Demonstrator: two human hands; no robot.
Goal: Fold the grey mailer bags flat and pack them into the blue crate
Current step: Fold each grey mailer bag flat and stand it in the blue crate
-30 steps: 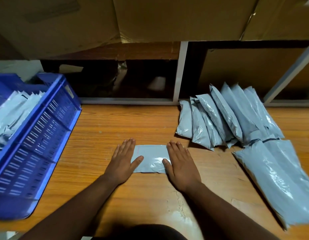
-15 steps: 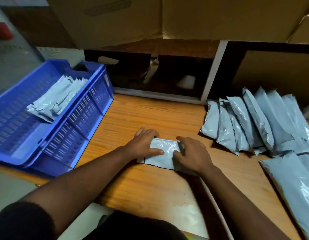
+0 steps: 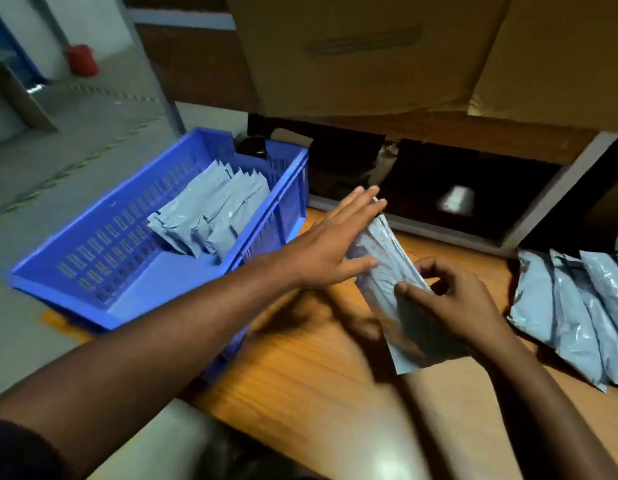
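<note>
Left arm bare, stretched from the lower left of the frame up toward the centre, dark sleeve edge at the bottom left corner. Left hand [image 3: 330, 245] just above centre, fingers straight and close together, pointing to the upper right, thumb spread out below them, palm laid flat against the upper end of the folded grey mailer bag [image 3: 392, 271]. Right forearm bare, rising from the lower right of the frame toward the centre. Right hand [image 3: 449, 299] right of centre, back facing the camera, fingers curled, thumb and fingertips pinching the middle of the same bag, lifted and tilted. Both hands slightly blurred.
</note>
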